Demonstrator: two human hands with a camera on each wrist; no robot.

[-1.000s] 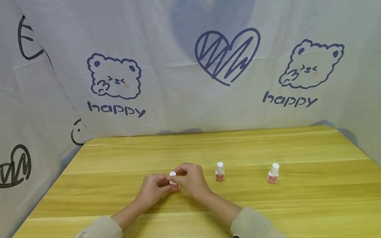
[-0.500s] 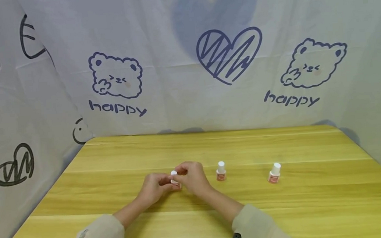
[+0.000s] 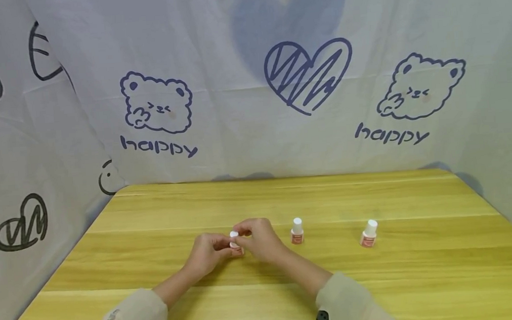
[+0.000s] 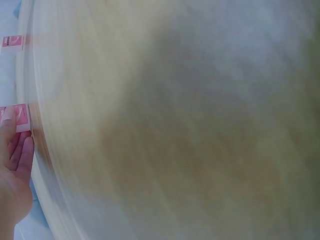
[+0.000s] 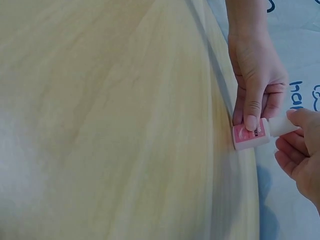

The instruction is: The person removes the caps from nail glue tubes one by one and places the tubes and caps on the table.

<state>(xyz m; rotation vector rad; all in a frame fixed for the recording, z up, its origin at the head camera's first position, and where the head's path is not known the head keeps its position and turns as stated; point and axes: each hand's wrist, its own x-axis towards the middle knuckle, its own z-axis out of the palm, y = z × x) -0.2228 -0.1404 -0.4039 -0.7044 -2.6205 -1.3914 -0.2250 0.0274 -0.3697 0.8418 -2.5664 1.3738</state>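
Right wrist view: left hand is gripping bottle low, right hand pinching cap atop bottle; bottle seeming light, stiff, smooth, best held by its sides.

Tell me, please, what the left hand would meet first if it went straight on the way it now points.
Past the bottle it grips, the left hand would probably meet the right hand at the white cap first, though depth is unclear.
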